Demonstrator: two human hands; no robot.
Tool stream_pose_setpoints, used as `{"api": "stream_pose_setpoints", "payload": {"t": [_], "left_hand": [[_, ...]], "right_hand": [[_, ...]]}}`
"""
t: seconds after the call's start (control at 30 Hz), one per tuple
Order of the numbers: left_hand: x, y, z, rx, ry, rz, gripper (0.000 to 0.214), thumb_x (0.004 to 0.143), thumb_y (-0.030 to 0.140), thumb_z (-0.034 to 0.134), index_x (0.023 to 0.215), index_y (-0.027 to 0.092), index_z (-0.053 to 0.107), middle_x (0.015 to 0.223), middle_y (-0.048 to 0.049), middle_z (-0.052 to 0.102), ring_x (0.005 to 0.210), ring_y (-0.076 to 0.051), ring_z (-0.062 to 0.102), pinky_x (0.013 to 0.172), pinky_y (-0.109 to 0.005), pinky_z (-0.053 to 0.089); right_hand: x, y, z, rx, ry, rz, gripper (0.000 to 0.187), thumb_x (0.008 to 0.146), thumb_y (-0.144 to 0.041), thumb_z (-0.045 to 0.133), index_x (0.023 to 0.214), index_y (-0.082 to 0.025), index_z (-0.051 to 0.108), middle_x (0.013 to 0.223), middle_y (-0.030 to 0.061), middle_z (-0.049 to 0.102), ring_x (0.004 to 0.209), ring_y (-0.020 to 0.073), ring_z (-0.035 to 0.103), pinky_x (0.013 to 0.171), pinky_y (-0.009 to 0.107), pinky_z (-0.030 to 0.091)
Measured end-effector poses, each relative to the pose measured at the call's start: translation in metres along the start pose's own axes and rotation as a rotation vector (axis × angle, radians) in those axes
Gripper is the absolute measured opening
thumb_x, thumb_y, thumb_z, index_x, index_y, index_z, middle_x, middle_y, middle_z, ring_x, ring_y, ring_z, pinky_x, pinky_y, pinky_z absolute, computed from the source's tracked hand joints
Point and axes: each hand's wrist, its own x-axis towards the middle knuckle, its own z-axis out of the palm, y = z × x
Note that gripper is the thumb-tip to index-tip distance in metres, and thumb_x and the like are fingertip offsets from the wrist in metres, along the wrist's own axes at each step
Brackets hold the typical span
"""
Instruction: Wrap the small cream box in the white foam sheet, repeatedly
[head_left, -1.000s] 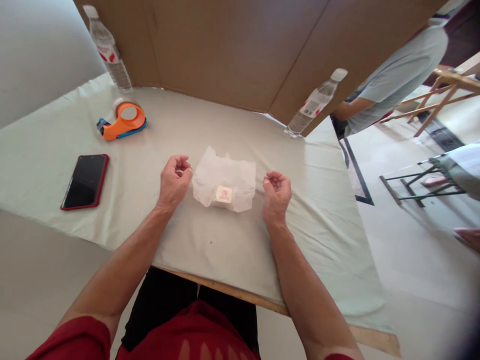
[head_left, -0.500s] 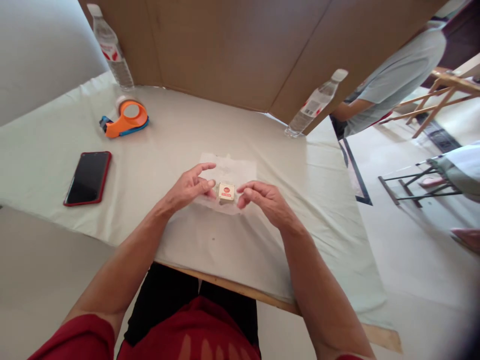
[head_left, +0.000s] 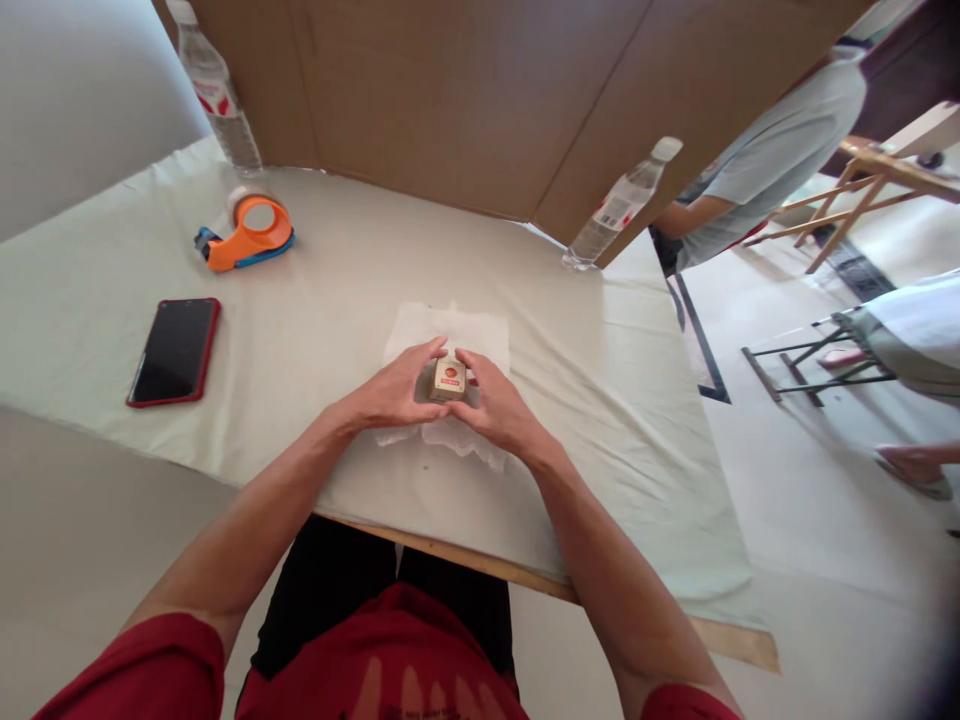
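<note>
A small cream box (head_left: 448, 378) with a red emblem on top rests on a sheet of thin white paper (head_left: 484, 330). From the left, my left hand (head_left: 397, 388) curves around it, thumb in front and index finger behind, leaving a gap beside the box. On the other side my right hand (head_left: 491, 402) makes a matching curve, its fingers close against the box. The two thumbs nearly meet at the near side. Both hands have thumb and fingers apart; whether any hidden fingertip presses the box is unclear.
A phone in a red case (head_left: 175, 352) and an orange tape dispenser (head_left: 251, 235) lie to the left. Water bottles stand at the back left (head_left: 217, 95) and back right (head_left: 622, 210), before a cardboard panel (head_left: 450, 100). A person in a light shirt (head_left: 795, 150) sits beyond.
Both hands have moved in from beside the box to curve around it, thumbs coming together in front. The paper's near edge now shows crumpled below the hands.
</note>
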Motion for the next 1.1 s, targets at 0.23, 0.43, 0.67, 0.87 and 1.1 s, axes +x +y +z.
{"api": "stream_pose_setpoints", "payload": {"t": [0.23, 0.43, 0.67, 0.87, 1.1], "left_hand": [[0.004, -0.012, 0.012, 0.239, -0.151, -0.030, 0.119, 0.068, 0.057, 0.080, 0.160, 0.011, 0.019, 0.163, -0.0248, 0.032, 0.153, -0.038, 0.029, 0.125, -0.052, 0.024], [0.005, -0.005, 0.014, 0.343, -0.198, -0.044, 0.114, 0.071, 0.059, 0.078, 0.158, 0.011, 0.023, 0.162, -0.0235, 0.034, 0.153, -0.040, 0.026, 0.125, -0.052, 0.021], [0.003, -0.004, 0.015, 0.357, -0.186, -0.036, 0.112, 0.072, 0.061, 0.077, 0.158, 0.014, 0.024, 0.163, -0.0217, 0.033, 0.154, -0.040, 0.025, 0.125, -0.052, 0.021], [0.002, -0.009, 0.018, 0.342, -0.138, -0.016, 0.114, 0.070, 0.063, 0.076, 0.158, 0.014, 0.022, 0.162, -0.0248, 0.032, 0.153, -0.042, 0.025, 0.124, -0.056, 0.023], [0.001, -0.015, 0.019, 0.419, -0.161, -0.056, 0.125, 0.065, 0.074, 0.073, 0.158, 0.008, 0.022, 0.164, -0.0284, 0.027, 0.155, -0.044, 0.020, 0.125, -0.055, 0.016]], "right_hand": [[-0.019, 0.034, -0.024, -0.065, 0.321, 0.117, 0.051, 0.078, -0.043, 0.070, 0.124, -0.021, 0.063, 0.125, 0.0124, 0.070, 0.110, 0.0284, 0.067, 0.096, 0.046, 0.054], [-0.069, 0.086, -0.070, -0.267, 0.414, 0.356, 0.067, 0.074, -0.053, 0.071, 0.128, -0.015, 0.060, 0.125, 0.0190, 0.068, 0.114, 0.0352, 0.065, 0.099, 0.057, 0.051], [-0.073, 0.028, -0.051, -0.374, 0.650, 0.000, 0.035, 0.091, -0.038, 0.063, 0.121, -0.019, 0.064, 0.133, 0.0164, 0.064, 0.128, 0.0297, 0.058, 0.112, 0.054, 0.043], [-0.028, -0.013, 0.012, -0.197, 0.198, -0.100, 0.044, 0.095, -0.020, 0.043, 0.136, -0.024, 0.057, 0.146, 0.0109, 0.058, 0.139, 0.0248, 0.051, 0.119, 0.050, 0.040], [0.011, 0.026, 0.030, -0.398, 0.036, 0.100, 0.052, 0.097, -0.027, 0.042, 0.146, -0.011, 0.048, 0.155, 0.0181, 0.049, 0.147, 0.0304, 0.041, 0.122, 0.053, 0.031]]}}
